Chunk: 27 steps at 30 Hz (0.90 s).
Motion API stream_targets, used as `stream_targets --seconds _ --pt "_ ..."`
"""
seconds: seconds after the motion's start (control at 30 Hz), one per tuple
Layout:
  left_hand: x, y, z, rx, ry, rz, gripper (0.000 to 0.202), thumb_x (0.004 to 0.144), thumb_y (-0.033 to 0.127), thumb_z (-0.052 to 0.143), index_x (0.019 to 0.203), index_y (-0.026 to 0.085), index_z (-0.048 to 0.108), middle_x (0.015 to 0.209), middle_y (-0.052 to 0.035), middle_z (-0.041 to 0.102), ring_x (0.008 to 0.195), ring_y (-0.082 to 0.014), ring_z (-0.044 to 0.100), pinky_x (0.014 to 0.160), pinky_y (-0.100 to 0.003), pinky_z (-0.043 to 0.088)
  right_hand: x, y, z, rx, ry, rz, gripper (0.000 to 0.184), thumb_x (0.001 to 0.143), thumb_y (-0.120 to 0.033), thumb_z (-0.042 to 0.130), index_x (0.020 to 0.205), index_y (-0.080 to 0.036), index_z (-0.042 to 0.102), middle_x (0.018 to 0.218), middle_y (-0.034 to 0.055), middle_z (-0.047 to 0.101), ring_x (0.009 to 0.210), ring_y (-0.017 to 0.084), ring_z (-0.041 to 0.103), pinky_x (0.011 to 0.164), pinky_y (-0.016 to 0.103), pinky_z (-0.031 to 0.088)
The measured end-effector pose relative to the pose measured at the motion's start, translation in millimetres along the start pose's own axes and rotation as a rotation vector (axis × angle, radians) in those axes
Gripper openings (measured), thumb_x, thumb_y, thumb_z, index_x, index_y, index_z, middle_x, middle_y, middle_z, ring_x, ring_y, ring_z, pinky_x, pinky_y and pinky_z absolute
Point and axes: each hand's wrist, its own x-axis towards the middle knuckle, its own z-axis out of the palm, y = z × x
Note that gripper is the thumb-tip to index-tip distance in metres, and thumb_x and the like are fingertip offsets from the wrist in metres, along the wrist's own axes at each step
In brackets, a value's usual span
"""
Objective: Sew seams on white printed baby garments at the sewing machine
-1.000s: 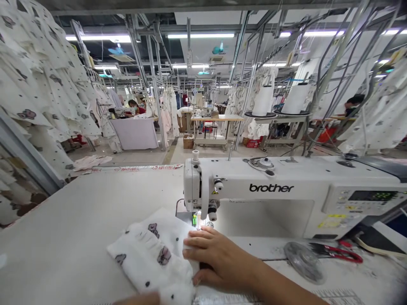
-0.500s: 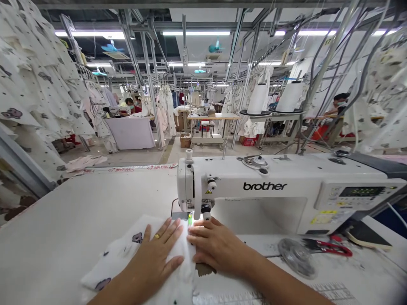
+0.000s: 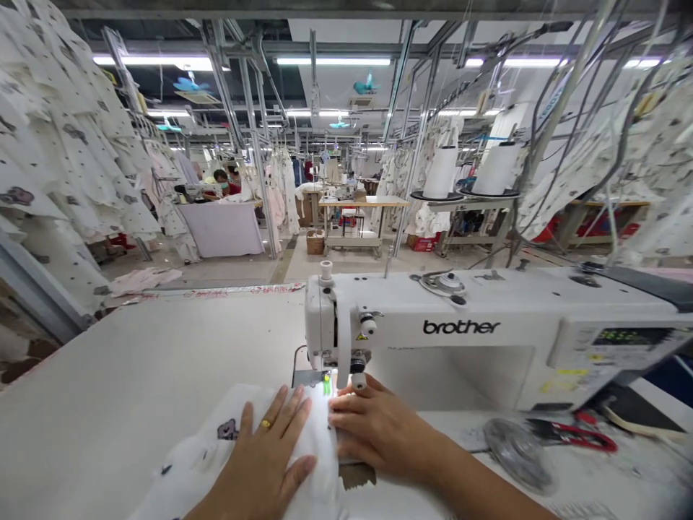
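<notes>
A piece of white fabric (image 3: 322, 448) with small dark and purple motifs lies under the front of the white sewing machine (image 3: 401, 296). My left hand (image 3: 271, 448), wearing a gold ring, rests flat on it with fingers spread. At its right edge, my right hand (image 3: 384, 433) lies with fingers extended, their tips touching the cloth just below the lit needle area. The presser foot is partly hidden by the machine head and a green marking (image 3: 326, 383). A brown patch (image 3: 357, 475) shows beneath my right hand.
Right of my forearm lie a clear round dish (image 3: 518, 451), red-handled snips (image 3: 582, 435) and a dark flat pad (image 3: 642, 413). Two white thread cones (image 3: 441, 173) stand behind the machine. Patterned garments (image 3: 70, 144) hang at left. A co-worker (image 3: 224, 184) sits farther back.
The fabric has slid slightly with my left hand toward the lower right. My right hand stays by the needle area. The view has shifted a little, so the machine appears lower and farther right.
</notes>
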Motion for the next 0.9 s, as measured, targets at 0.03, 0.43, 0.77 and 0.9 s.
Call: stream_targets --seconds 0.03,0.43,0.77,0.9 --pt "0 -3 3.2 0.008 0.028 0.032 0.057 0.099 0.049 0.036 0.152 0.027 0.027 0.155 -0.0107 0.027 0.14 -0.0432 0.029 0.097 -0.079 0.031 0 -1 -2 0.003 -0.003 0.004 0.029 0.1 -0.042 0.054 0.122 -0.025 0.059 0.124 0.0023 0.063 0.113 0.02 0.055 0.112 0.038 0.022" --pt "-3 7 -42.4 -0.186 0.251 -0.049 0.028 0.101 0.031 0.039 0.118 0.026 0.061 0.127 -0.0056 0.066 0.131 -0.0278 0.05 0.11 -0.066 0.03 3 -11 -27 0.092 -0.127 -0.075 0.023 0.094 -0.039 0.062 0.112 -0.024 0.063 0.115 0.0049 0.066 0.117 0.024 0.054 0.11 0.039 0.033" --pt "-109 2 -45.2 0.031 0.777 -0.301 0.035 0.097 0.022 0.045 0.132 0.024 0.047 0.129 -0.0096 0.059 0.128 -0.0251 0.048 0.106 -0.048 0.043 -3 -2 -14 0.057 -0.047 -0.138 0.028 0.099 -0.039 0.053 0.123 -0.027 0.061 0.122 0.0086 0.063 0.118 0.025 0.055 0.104 0.04 0.043" --pt "-205 -41 -48.1 0.297 0.952 -0.887 0.051 0.092 0.035 0.05 0.136 0.011 0.041 0.134 -0.023 0.049 0.131 -0.0397 0.039 0.106 -0.063 0.032 -5 8 -7 0.05 -0.051 -0.089 0.029 0.099 -0.038 0.053 0.124 -0.028 0.062 0.126 0.0091 0.062 0.12 0.026 0.055 0.104 0.042 0.044"
